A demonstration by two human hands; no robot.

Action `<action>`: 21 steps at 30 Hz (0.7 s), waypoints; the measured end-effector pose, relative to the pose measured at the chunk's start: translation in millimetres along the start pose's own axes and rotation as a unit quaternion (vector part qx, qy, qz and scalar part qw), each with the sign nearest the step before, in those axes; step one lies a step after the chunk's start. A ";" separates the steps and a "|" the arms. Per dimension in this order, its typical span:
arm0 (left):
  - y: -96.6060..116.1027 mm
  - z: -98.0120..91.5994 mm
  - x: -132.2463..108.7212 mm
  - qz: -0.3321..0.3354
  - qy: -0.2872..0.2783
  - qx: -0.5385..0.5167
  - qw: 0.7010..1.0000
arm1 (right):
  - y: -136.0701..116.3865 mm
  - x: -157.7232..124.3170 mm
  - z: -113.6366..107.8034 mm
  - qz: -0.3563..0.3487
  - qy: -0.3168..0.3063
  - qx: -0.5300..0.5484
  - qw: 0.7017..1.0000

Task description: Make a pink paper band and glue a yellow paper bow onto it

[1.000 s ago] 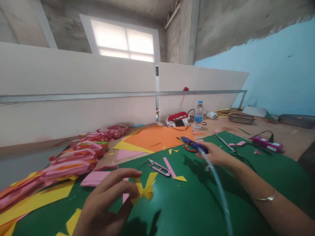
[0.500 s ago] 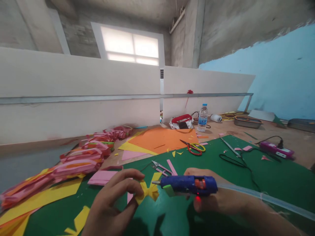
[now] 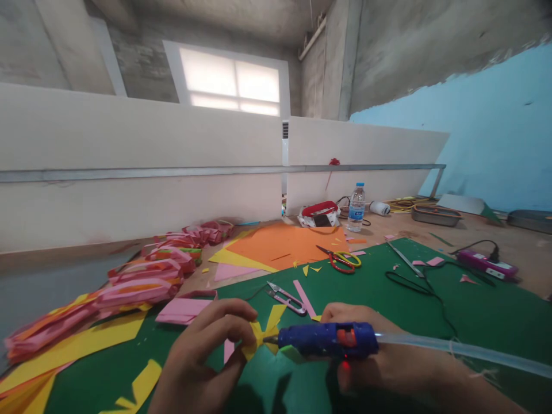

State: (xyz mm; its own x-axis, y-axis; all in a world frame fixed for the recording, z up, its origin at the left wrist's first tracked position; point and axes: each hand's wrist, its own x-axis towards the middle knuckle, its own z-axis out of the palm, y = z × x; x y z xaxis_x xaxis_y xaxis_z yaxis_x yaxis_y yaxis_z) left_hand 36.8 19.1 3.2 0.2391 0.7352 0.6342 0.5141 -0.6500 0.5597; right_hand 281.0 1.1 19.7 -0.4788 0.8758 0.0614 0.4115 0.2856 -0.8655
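Note:
My left hand (image 3: 211,351) pinches a yellow paper bow (image 3: 272,325) between thumb and fingers, above the green mat (image 3: 366,293). In my right hand (image 3: 366,356) is a blue glue gun (image 3: 319,339), its fingers wrapped round the handle. A red light glows under the gun's body, and a long clear glue stick (image 3: 431,343) runs out of its back. The metal nozzle points left and lies over the middle of the bow; whether it touches the paper I cannot tell. Thread snips (image 3: 291,300) and a pink paper strip (image 3: 304,299) lie just beyond.
Pink and orange paper bundles (image 3: 138,293) line the left side. Orange paper sheets (image 3: 276,247), red-and-yellow scissors (image 3: 340,260) and a water bottle (image 3: 356,208) are farther back. A purple power strip (image 3: 487,264) with a black cord lies right. Cut yellow paper (image 3: 144,382) is at front left.
The glue gun has moved slightly down and left, bringing its nozzle from the bow's upper right edge over its middle. My left hand still holds the bow.

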 end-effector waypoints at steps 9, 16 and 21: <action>0.9 0.9 0.4 0.016 -0.003 0.008 1.000 | 5.6 0.6 2.3 0.006 0.002 -0.025 1.000; 1.9 0.4 0.6 0.014 -0.013 0.018 1.000 | 5.6 0.6 1.0 -0.020 -0.008 -0.068 0.997; 2.2 0.8 1.3 0.018 -0.013 0.025 0.999 | 7.9 0.2 2.7 -0.019 -0.003 -0.065 0.998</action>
State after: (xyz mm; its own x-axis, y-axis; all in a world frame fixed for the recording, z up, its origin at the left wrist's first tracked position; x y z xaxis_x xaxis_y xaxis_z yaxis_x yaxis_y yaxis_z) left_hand 38.9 18.8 4.8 0.2790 0.7160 0.6400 0.5450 -0.6668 0.5084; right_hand 282.0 2.5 11.5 -0.4994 0.8618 0.0894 0.4906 0.3663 -0.7907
